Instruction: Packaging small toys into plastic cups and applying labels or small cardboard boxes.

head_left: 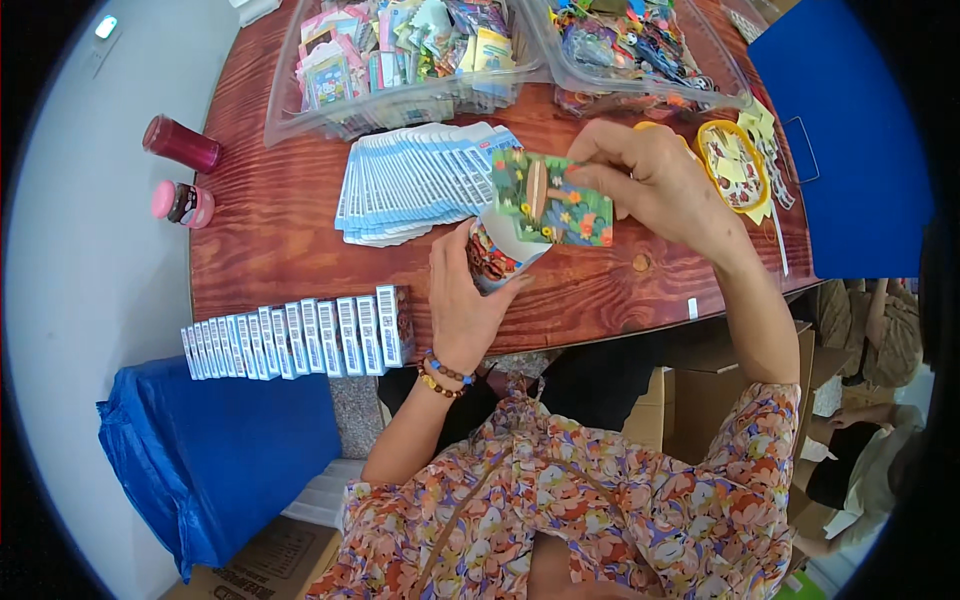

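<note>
My left hand (462,292) grips a small open paper box (497,255) with a red pattern, held above the wooden table (270,240). My right hand (655,178) pinches a colourful flower-printed card (556,203) at its top edge, its lower end at the box's open mouth. Just behind them lies a fanned stack of flat blue-and-white box blanks (415,178). A row of assembled small boxes (300,340) stands along the table's near left edge.
Two clear plastic bins, one (400,60) with card packs and one (640,50) with colourful trinkets, sit at the back. A yellow-rimmed dish (730,160) lies right. A dark red bottle (182,143) and pink-lidded jar (183,203) stand left. Blue bag (220,450) and cartons below.
</note>
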The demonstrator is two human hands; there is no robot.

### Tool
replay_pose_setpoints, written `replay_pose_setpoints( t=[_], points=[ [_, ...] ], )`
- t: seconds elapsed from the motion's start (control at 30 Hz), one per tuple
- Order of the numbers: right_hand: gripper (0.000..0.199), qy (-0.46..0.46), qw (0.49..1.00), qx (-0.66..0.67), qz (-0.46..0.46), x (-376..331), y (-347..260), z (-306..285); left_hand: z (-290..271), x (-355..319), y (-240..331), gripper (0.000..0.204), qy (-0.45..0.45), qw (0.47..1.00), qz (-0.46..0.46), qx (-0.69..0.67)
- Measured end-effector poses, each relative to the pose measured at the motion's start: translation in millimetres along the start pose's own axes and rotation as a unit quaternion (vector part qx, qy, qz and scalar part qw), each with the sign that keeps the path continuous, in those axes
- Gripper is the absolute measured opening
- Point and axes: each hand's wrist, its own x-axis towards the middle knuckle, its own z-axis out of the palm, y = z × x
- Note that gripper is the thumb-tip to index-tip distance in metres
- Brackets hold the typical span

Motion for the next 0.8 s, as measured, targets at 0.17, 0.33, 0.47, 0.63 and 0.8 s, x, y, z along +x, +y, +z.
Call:
replay_pose_setpoints(
  t=[0.17,0.33,0.47,0.63,0.8],
  points=[
    [0.016,0.012,1.000,-0.009,-0.024,4.8,17.3,0.6,4.9,-2.7,0.7,0.085,-0.008,1.000,0.014,0.020],
    [0.018,0.005,0.994,-0.010,-0.106,8.4,18.0,10.3,4.7,-4.6,-2.7,0.087,-0.050,0.993,0.076,0.070],
    [0.017,-0.037,0.992,-0.043,-0.115,16.0,25.0,22.4,2.0,0.1,0.7,0.087,-0.089,0.992,0.078,0.040],
    [0.016,-0.030,0.987,-0.129,-0.092,19.1,21.4,35.9,9.6,2.8,-8.1,0.088,-0.094,0.993,0.064,-0.018],
    [0.017,0.102,0.991,-0.036,-0.073,64.6,23.9,1.5,6.0,2.5,-9.2,0.085,-0.067,0.997,0.035,0.001]
  ],
)
